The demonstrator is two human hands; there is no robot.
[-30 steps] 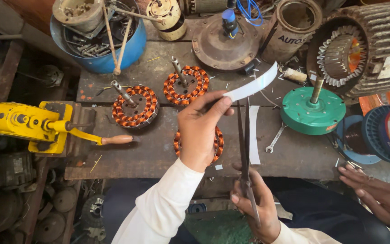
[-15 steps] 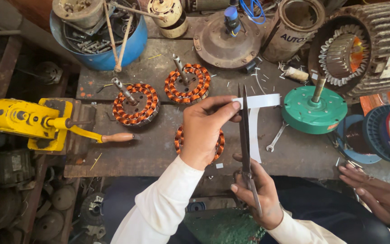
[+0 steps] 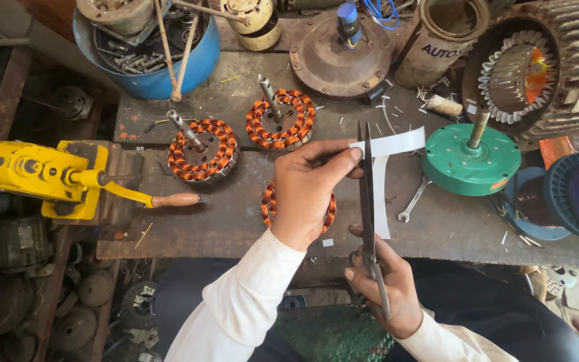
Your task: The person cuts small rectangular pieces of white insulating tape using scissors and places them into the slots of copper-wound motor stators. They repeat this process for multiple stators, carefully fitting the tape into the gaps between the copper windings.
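Now | left hand (image 3: 306, 191) pinches paper strip (image 3: 393, 143) | right hand (image 3: 387, 281) grips scissors (image 3: 367, 194) | blades meet strip's edge

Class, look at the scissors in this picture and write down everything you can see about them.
The scissors are long and slim, of dark, dull metal. Their narrow blades point up and away from the person, almost upright and nearly closed. The right hand grips the handle loops low down, just off the near edge of the workbench. Near the tips the blades meet a white paper strip, which the left hand pinches at one end. Another white strip hangs just behind the blades.
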